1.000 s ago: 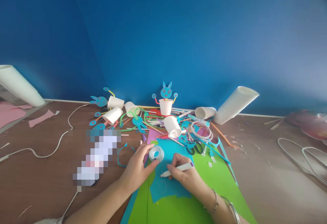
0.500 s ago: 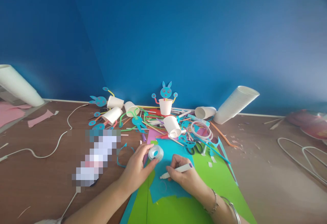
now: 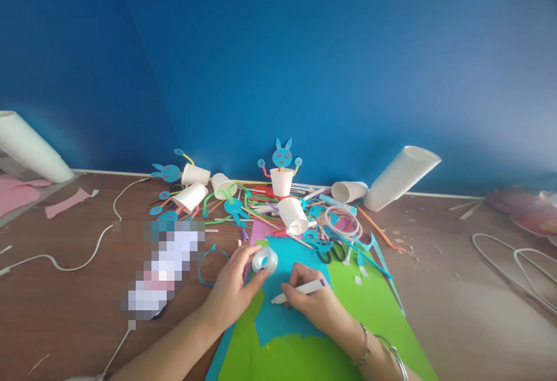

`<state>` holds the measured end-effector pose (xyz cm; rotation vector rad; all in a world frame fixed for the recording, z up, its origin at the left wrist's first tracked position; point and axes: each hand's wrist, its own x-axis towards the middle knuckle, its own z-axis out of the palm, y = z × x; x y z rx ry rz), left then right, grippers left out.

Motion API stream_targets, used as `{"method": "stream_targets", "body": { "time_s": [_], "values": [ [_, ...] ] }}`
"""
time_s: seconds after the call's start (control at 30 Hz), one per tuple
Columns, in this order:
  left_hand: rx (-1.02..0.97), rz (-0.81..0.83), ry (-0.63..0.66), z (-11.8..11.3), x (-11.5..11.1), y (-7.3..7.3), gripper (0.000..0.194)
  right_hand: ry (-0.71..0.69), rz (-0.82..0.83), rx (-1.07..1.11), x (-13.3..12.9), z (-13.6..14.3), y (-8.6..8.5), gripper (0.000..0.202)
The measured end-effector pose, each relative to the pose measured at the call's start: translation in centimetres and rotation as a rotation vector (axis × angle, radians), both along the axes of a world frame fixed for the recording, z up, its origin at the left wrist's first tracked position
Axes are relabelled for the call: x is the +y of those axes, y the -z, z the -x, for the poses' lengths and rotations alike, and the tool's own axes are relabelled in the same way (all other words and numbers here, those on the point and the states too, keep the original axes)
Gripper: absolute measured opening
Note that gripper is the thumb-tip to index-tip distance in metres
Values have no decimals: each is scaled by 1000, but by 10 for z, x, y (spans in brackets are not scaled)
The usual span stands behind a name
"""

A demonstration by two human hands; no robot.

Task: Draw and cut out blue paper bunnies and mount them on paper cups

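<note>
On the green sheet point(image 3: 378, 329) lies the blue paper point(image 3: 282, 329); the right hand point(image 3: 313, 300) clamps a marker point(image 3: 310, 286), its tip at or just above that paper. The tip has barely shifted in 1 second, yet the pale ring near it has faded from view; drawing seems unfinished. Beyond, the left hand point(image 3: 238, 281) pinches a tape roll point(image 3: 271, 261). Farther, 1 rabbit cup point(image 3: 282, 184) stands upright.

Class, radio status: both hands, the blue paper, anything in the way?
Left grip on clear tape roll. Right grip holding white marker, tip over blue paper. Nearest tipped white cup lies beyond both hands.
</note>
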<state>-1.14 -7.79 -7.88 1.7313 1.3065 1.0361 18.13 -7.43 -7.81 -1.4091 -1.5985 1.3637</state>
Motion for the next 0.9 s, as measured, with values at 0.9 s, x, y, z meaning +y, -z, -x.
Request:
{"method": "stream_targets", "body": {
  "time_s": [0.9],
  "values": [
    [-5, 17, 6, 0, 1, 2, 34, 66, -5, -14, 2, 6, 3, 24]
  ]
}}
